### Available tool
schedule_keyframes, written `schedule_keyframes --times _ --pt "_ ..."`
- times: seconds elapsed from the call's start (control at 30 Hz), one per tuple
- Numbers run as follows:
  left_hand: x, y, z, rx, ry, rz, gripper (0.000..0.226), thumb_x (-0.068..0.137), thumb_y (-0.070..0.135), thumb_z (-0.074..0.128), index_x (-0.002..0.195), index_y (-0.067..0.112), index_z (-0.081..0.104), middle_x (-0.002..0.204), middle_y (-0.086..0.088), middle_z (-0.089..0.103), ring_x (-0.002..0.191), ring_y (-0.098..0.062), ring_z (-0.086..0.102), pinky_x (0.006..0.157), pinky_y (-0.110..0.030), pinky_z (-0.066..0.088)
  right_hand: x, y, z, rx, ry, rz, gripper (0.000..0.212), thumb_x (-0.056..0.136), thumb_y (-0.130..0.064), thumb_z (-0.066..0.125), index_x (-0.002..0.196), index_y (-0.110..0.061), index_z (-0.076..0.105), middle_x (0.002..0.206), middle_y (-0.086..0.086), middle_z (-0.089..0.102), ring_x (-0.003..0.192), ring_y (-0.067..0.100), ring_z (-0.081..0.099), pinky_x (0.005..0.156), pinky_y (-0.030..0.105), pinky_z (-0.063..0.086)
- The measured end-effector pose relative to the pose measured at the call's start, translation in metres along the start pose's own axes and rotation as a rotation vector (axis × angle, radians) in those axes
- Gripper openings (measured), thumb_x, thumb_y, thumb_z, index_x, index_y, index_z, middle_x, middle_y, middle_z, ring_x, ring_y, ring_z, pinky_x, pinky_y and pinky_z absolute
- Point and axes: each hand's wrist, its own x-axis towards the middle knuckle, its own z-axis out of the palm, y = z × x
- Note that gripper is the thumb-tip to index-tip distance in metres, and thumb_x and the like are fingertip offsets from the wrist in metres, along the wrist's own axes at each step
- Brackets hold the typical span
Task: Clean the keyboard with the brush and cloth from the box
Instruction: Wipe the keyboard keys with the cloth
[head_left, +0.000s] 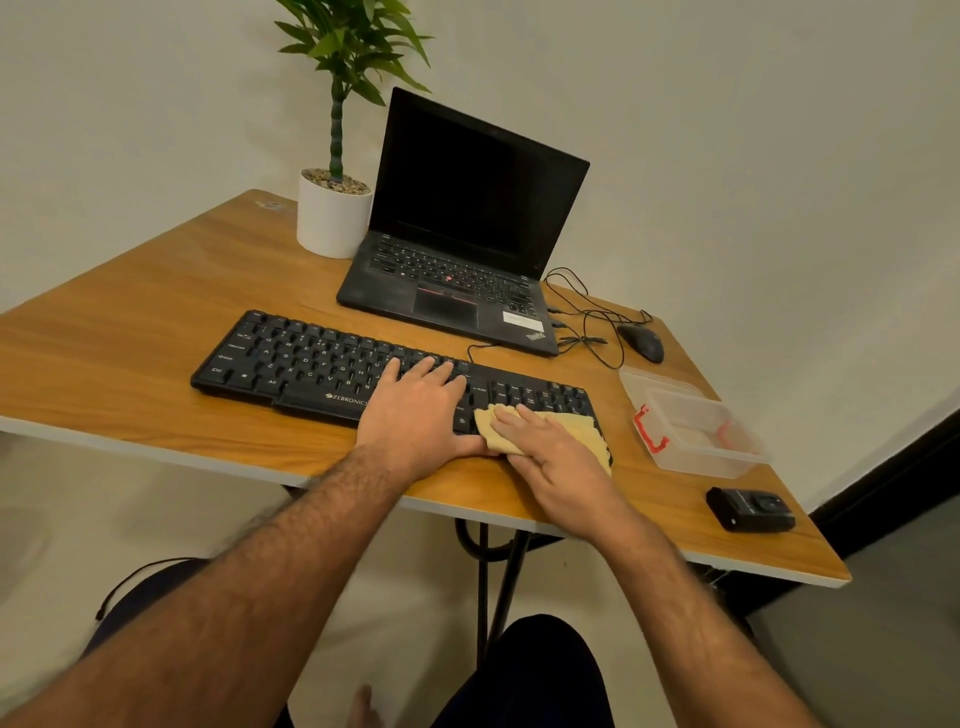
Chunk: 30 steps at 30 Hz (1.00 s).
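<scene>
A black keyboard (311, 358) lies across the wooden table (130, 332), in front of the laptop. My left hand (421, 410) rests flat on the keys right of the space bar, fingers straight. My right hand (556, 452) presses a yellow cloth (587, 423) onto the keyboard's right end, fingers laid flat over it. The cloth covers the near right corner of the keyboard. A clear plastic box (696, 431) with red latches stands open to the right. No brush is in view.
A black laptop (467, 234) stands open behind the keyboard, with a potted plant (335, 208) to its left. A black mouse (641, 342) and tangled cables lie at the back right. A small black device (750, 510) sits near the table's front right edge.
</scene>
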Motion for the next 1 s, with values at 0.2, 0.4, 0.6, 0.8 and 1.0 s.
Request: schedule_keyframes --times 0.2,0.4,0.6,0.8,1.0 --pt "-0.002 0.0 -0.002 -0.003 0.0 -0.001 0.1 0.079 0.088 0.036 0.155 0.024 0.03 0.164 0.001 0.025 0.152 -0.018 0.018 0.124 -0.05 0.011 -0.004 0.005 -0.003 -0.012 0.009 0.012 0.045 0.106 -0.026 0.04 0.151 -0.03 0.036 0.157 -0.017 0.031 0.147 -0.001 0.015 0.124 0.03 0.008" --pt "0.0 0.0 0.0 0.01 0.004 -0.003 0.095 0.082 0.086 0.035 0.155 0.025 0.031 0.164 0.001 0.026 0.152 -0.018 0.018 0.124 -0.05 0.012 -0.02 0.005 0.008 0.035 0.056 -0.007 0.046 0.105 -0.021 0.041 0.15 -0.029 0.036 0.149 -0.026 0.026 0.141 -0.01 0.01 0.117 0.015 -0.001" --pt "-0.001 0.0 0.001 0.009 0.009 -0.003 0.099 0.08 0.088 0.033 0.155 0.024 0.032 0.164 0.001 0.027 0.152 -0.018 0.018 0.124 -0.051 0.012 -0.028 0.007 0.009 0.042 0.055 0.01 0.047 0.105 -0.02 0.042 0.151 -0.029 0.035 0.148 -0.027 0.022 0.142 -0.009 0.011 0.116 0.011 -0.001" --pt "-0.001 0.0 0.001 0.018 0.01 -0.003 0.098 0.08 0.088 0.034 0.155 0.024 0.032 0.164 0.0 0.026 0.152 -0.019 0.018 0.124 -0.051 0.011 -0.042 0.0 0.015 0.115 0.088 0.051 0.047 0.104 -0.018 0.044 0.149 -0.03 0.037 0.148 -0.028 0.024 0.142 -0.011 0.011 0.116 0.01 0.003" --pt "-0.001 0.0 0.001 0.017 0.002 -0.004 0.1 0.079 0.089 0.034 0.155 0.024 0.03 0.164 0.0 0.025 0.152 -0.02 0.017 0.124 -0.051 0.01 -0.04 -0.001 -0.013 0.035 -0.016 0.071 0.042 0.104 -0.022 0.044 0.145 -0.032 0.045 0.148 -0.022 0.039 0.139 -0.006 0.025 0.114 0.015 0.015"
